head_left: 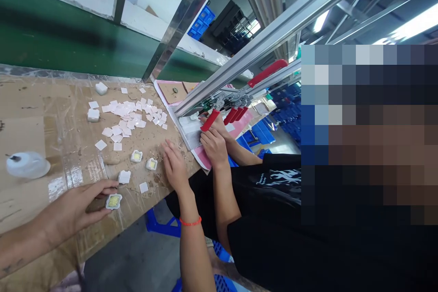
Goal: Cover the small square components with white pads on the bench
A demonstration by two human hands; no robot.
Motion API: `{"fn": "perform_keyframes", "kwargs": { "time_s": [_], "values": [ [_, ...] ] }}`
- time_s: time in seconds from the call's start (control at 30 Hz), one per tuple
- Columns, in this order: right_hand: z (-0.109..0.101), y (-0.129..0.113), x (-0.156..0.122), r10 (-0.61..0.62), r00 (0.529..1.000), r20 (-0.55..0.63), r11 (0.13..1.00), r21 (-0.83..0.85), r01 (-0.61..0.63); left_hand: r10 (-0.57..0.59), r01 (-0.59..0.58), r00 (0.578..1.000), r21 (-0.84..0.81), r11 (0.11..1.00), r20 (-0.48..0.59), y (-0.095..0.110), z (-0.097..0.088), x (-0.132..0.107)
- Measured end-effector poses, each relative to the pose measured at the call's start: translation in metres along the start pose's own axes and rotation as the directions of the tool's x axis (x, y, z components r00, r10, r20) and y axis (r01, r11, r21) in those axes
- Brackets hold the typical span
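My left hand (78,205) reaches in from the lower left, with its fingers around a white square module with a yellow centre (113,201) on the cardboard tabletop (54,118). My right hand (174,166) rests on the table edge, fingers spread, holding nothing. Closest to it is a similar module (151,164), with another (136,156) beside that. A loose heap of small white squares (130,116) lies farther up the table, and a white block (93,115) sits at its left.
A white plastic bottle (27,165) lies at the left. A co-worker's hands (214,143) work at a metal press with red handles (209,120) on a table-edge frame. Aluminium rails (267,50) run overhead, and blue stools (160,223) stand below.
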State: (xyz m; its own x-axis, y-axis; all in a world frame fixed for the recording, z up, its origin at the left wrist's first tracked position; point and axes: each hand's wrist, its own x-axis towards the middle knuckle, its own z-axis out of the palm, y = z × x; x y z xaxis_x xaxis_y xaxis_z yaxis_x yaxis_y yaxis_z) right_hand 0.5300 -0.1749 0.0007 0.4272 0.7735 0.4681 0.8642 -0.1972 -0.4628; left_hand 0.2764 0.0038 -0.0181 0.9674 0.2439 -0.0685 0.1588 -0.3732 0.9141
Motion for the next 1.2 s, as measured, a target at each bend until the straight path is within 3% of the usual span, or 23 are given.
{"fn": "perform_keyframes", "kwargs": {
  "time_s": [0.07,0.13,0.37,0.5,0.7,1.0,1.2],
  "values": [
    [0.01,0.022,0.007,-0.015,0.997,0.082,1.0,0.0,0.015,0.026,-0.026,1.0,0.001,1.0,-0.014,0.001,0.0,0.001],
    [0.015,0.029,0.01,-0.056,0.985,0.161,0.998,0.026,0.052,0.06,-0.06,0.997,0.008,0.998,-0.045,0.0,0.001,0.002],
    [-0.001,0.017,0.005,-0.18,0.943,0.281,0.983,0.093,0.16,0.175,-0.183,0.974,-0.043,0.982,-0.144,-0.015,0.013,0.003],
    [-0.009,0.018,-0.001,-0.197,0.944,0.266,0.98,0.072,0.184,0.179,-0.19,0.975,-0.08,0.979,-0.129,-0.021,0.015,0.002],
    [-0.014,0.016,-0.008,-0.173,0.965,0.197,0.984,-0.003,0.177,0.011,-0.011,1.0,-0.01,1.0,-0.009,-0.006,0.002,-0.003],
    [-0.011,0.019,-0.008,-0.107,0.979,0.175,0.991,-0.055,0.119,0.009,-0.009,1.0,0.009,1.0,-0.03,-0.001,0.0,-0.001],
    [-0.005,0.016,-0.001,-0.055,0.989,0.136,0.996,-0.056,0.063,0.005,-0.006,1.0,0.031,0.999,0.012,-0.002,-0.005,0.001]
  ]
}}
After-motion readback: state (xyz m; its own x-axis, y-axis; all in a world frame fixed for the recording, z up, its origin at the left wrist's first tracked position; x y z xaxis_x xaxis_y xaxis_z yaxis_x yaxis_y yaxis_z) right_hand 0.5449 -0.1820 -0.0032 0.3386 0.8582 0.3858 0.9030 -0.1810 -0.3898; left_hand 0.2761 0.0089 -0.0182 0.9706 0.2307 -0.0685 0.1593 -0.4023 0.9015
